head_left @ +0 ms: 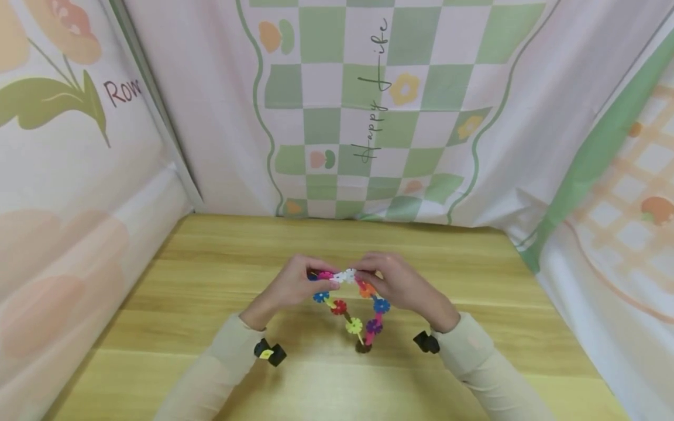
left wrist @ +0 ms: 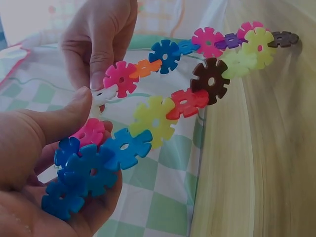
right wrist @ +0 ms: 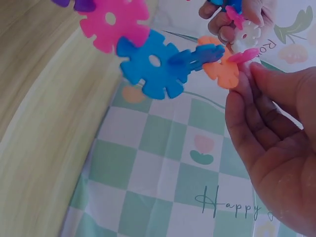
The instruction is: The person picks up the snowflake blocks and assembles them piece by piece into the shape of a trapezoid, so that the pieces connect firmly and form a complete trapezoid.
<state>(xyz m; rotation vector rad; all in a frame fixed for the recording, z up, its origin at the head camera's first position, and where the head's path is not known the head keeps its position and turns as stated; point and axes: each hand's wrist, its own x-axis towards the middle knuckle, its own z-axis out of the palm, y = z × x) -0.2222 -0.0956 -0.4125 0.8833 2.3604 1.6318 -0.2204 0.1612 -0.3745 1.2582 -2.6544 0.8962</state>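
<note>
Colourful snowflake discs, slotted edge to edge, form a drooping chain held between both hands over the table in the head view. My left hand (head_left: 295, 283) grips its left end, where a cluster of blue discs (left wrist: 93, 170) and a pink disc (left wrist: 90, 132) sit against the fingers in the left wrist view. My right hand (head_left: 399, 282) pinches the other end near a white disc (head_left: 350, 275), beside a pink and an orange disc (right wrist: 220, 64). Between the hands, the white pieces meet. The chain's lowest part, a dark brown disc (head_left: 363, 347), hangs close over the tabletop.
A wooden table (head_left: 221, 251) lies under the hands. Behind it hangs a green and white checked curtain (head_left: 368, 128), with patterned cloth walls (head_left: 68, 222) at both sides. Black wrist cameras (head_left: 427, 342) sit by the sleeves.
</note>
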